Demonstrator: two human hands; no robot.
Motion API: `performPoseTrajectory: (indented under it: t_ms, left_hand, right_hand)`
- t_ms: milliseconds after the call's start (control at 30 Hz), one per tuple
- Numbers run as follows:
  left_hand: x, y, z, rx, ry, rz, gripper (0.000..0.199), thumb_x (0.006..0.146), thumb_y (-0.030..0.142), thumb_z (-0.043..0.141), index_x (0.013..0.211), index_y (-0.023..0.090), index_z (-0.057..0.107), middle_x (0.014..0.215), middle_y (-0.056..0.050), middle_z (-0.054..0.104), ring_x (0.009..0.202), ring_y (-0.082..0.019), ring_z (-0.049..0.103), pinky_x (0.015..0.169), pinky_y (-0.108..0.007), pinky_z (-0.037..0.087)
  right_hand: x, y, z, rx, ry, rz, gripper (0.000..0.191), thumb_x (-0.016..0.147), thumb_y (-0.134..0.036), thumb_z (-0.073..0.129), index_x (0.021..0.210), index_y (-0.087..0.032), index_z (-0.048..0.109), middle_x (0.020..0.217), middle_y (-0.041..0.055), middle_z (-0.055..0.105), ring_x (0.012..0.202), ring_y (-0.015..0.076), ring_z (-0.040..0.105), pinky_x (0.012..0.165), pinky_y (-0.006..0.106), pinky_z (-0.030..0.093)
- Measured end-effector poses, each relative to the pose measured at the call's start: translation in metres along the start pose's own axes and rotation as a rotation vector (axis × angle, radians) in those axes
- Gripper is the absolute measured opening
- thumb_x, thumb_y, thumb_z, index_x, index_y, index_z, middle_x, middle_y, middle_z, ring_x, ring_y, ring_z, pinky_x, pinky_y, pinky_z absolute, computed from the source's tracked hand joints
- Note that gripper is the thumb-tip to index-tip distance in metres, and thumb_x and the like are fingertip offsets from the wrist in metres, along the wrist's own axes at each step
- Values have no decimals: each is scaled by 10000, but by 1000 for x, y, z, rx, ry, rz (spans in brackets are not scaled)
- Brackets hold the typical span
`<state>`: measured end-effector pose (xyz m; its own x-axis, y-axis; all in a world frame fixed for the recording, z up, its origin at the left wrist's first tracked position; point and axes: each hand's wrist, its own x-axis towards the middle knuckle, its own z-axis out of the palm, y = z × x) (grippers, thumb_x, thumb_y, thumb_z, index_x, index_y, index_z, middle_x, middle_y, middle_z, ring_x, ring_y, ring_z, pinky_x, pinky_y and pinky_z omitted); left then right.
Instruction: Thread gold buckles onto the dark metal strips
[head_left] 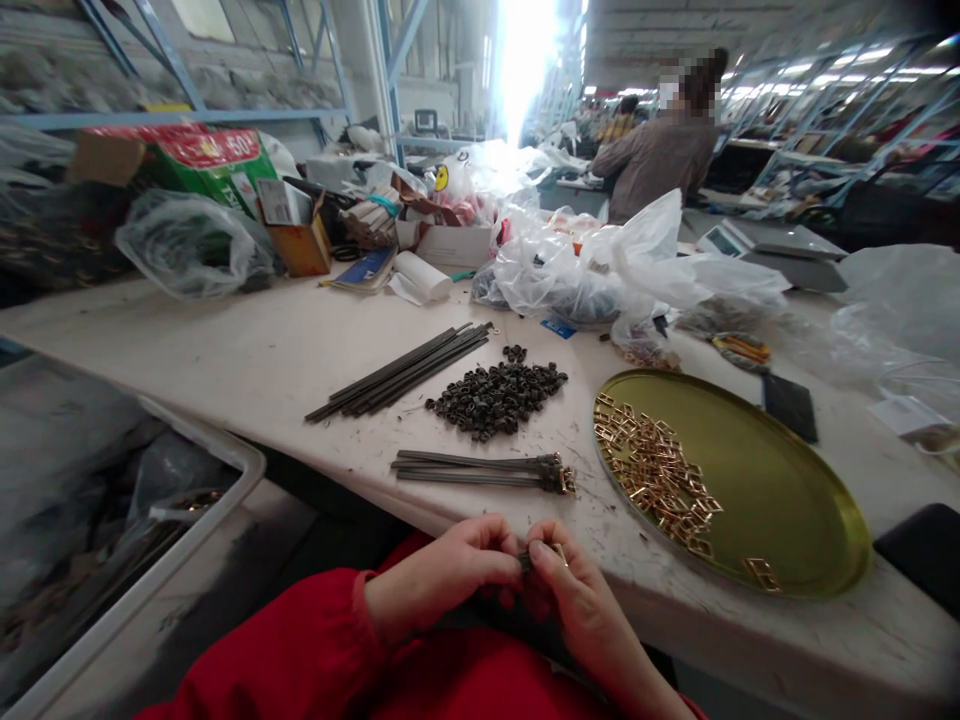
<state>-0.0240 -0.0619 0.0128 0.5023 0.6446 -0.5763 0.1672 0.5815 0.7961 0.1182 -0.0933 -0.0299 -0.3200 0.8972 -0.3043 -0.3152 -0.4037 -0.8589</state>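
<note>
My left hand (480, 560) is closed at the table's front edge, its fingertips pinching a small dark strap (525, 562) that is mostly hidden. My right hand (566, 585) meets it there, thumb and fingers pressed together, with a bit of a gold buckle (561, 552) showing at the thumb. Just beyond my hands lie several dark straps with gold buckles (568, 482) at their right ends. Behind these is a heap of small dark loops (499, 398). Plain dark straps (405, 372) lie bundled to its left.
On the right sits a round gold tray (780, 460) with many gold buckles (656, 470) at its left side. Clear plastic bags (585, 270) crowd the back. A bin (247, 460) stands at lower left, a black object (926, 550) at far right. Another person (660, 155) works further off.
</note>
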Motion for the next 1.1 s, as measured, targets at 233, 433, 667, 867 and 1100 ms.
performPoseTrajectory:
  t_ms: [233, 433, 667, 867, 1100]
  left_hand:
    - [-11, 5, -15, -23, -37, 70, 261, 758, 269, 519, 990, 150, 504, 836, -17, 624, 719, -112, 570, 586, -213, 383]
    - [-8, -5, -31, 15, -77, 15, 303, 754, 333, 575, 980, 131, 592, 855, -41, 653, 654, -101, 575, 579, -207, 369]
    - [2, -1, -24, 185, -14, 89, 278, 752, 318, 570, 951, 132, 627, 742, -18, 648, 660, -123, 563, 599, -209, 397]
    - [2, 3, -22, 376, -14, 103, 257, 767, 283, 520, 949, 142, 634, 753, -11, 654, 687, -136, 564, 637, -223, 419]
    - [11, 0, -22, 271, -80, 70, 504, 739, 226, 507, 1221, 121, 401, 866, -65, 670, 703, -154, 602, 634, -246, 439]
  right_hand:
    - [-1, -4, 0, -30, 58, -37, 302, 814, -518, 473, 824, -219, 433, 509, -88, 334, 430, 84, 296, 410, 198, 232]
    - [4, 3, -4, -82, 123, -36, 336, 806, -541, 471, 829, -210, 415, 497, -108, 281, 407, 65, 267, 388, 180, 228]
    - [9, 5, -6, -215, 149, 29, 386, 790, -594, 437, 806, -209, 411, 489, -103, 296, 406, 73, 263, 376, 197, 206]
    - [12, 4, -8, -451, 173, -74, 319, 848, -510, 377, 776, -206, 441, 565, -52, 403, 488, 113, 378, 456, 238, 315]
    - [8, 2, -17, -652, 5, -164, 261, 894, -406, 311, 794, -205, 446, 674, -8, 500, 621, 145, 478, 570, 250, 385]
